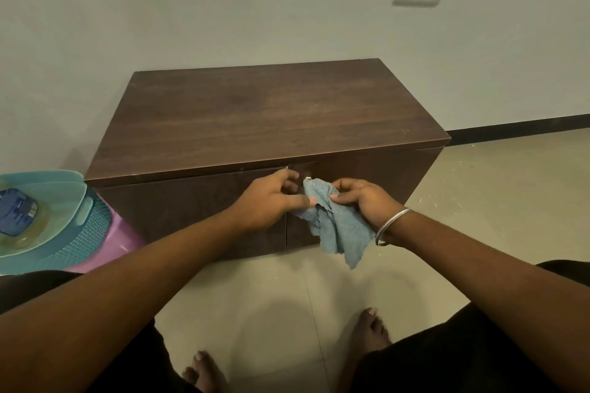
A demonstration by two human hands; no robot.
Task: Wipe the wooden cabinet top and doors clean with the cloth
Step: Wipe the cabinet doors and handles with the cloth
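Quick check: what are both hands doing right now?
Left hand: pinches an edge of the cloth.
Right hand: grips the cloth, which hangs in front of the cabinet doors.

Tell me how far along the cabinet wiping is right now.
Done: cannot tell; the cabinet top shows faint pale marks near the middle. In hand: both the left hand and right hand hold the blue cloth in front of the closed doors, apparently readying it. Left: probably the doors, perhaps the top too.
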